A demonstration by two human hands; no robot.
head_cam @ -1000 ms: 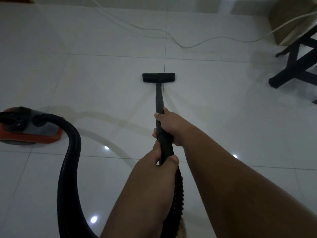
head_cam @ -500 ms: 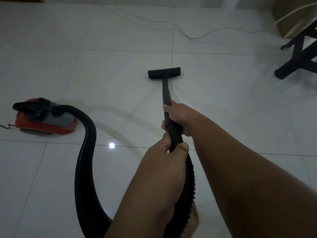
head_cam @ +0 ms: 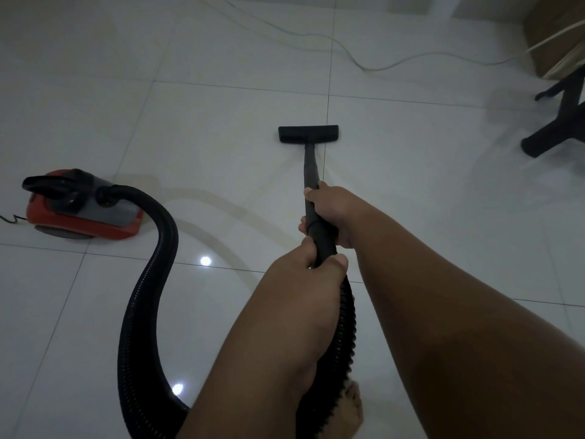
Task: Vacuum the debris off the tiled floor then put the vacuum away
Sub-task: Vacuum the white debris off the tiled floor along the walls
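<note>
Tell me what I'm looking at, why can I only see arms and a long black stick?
The camera sits on a person's head, looking down, so you see only their arms. Both hands hold a vacuum cleaner's black tube: the right hand further along, the left hand closer. At the tube's end, a flat brush head rests on the white tiled floor. A ribbed black hose curves back to the red vacuum body on the left. A thin white cable lies further away.
</note>
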